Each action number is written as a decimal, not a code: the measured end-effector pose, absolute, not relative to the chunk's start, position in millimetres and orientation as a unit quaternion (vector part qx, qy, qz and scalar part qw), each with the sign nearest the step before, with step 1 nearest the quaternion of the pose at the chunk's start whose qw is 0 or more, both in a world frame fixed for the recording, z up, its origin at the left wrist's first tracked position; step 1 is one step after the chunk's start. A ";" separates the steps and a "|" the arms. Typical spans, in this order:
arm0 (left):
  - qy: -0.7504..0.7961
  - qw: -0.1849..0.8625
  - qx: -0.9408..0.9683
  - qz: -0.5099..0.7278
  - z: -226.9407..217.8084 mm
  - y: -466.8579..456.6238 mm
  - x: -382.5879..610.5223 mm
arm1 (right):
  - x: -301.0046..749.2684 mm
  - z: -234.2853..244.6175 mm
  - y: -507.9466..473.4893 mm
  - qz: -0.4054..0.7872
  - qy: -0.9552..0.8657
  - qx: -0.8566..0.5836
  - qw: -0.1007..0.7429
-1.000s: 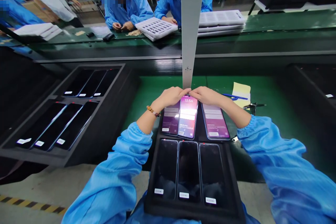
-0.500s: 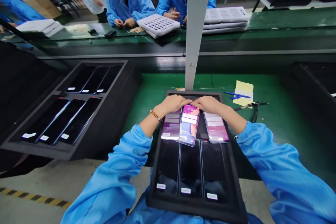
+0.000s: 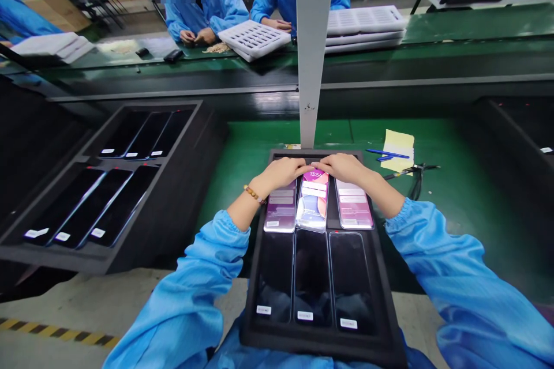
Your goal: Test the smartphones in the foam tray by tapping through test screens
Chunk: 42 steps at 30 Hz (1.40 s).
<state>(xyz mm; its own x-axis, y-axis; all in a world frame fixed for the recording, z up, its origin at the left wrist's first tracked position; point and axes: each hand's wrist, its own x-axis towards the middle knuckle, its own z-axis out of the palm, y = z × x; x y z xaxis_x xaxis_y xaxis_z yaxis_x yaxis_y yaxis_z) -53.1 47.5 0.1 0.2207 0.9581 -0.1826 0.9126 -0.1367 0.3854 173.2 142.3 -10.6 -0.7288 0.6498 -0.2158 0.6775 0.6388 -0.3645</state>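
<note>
A black foam tray (image 3: 389,305) rests across my lap and the bench edge, with smartphones in two rows. My left hand (image 3: 282,172) and my right hand (image 3: 345,167) meet at the top of the lit middle smartphone (image 3: 312,202), whose screen reads 13:54. Both hands have their fingers closed at its upper end; the fingertips are partly hidden. Lit phones lie on either side, a left smartphone (image 3: 279,210) under my left wrist and a right smartphone (image 3: 355,210) under my right wrist. In the near row are dark phones (image 3: 312,271) with white labels.
Another black tray (image 3: 173,207) of dark phones stands at left, and part of a third tray (image 3: 511,127) shows at right. A grey post (image 3: 308,69) rises behind my tray. Blue pens (image 3: 389,154) lie on yellow paper (image 3: 400,141), near tweezers (image 3: 402,173). Co-workers sit across the line.
The middle phone has shifted up the tray slightly and turned straighter, in line with its slot. My hands have stayed at its top end. The head view has moved a little.
</note>
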 end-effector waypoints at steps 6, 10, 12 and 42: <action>0.608 0.176 0.772 0.056 -2.6 48.2 -54.1 | 176.1 -10.3 130.9 -0.213 0.917 0.337 -0.028; 0.597 0.149 0.785 0.070 -3.9 44.4 -50.7 | 194.1 1.4 111.2 -0.214 0.912 0.335 -0.105; 0.596 0.135 0.787 0.079 -2.9 39.6 -50.9 | 213.4 8.0 95.0 -0.214 0.902 0.345 -0.149; 0.582 0.108 0.768 0.243 7.8 -90.7 -78.6 | 236.3 2.3 -5.3 -0.213 0.936 0.247 -0.137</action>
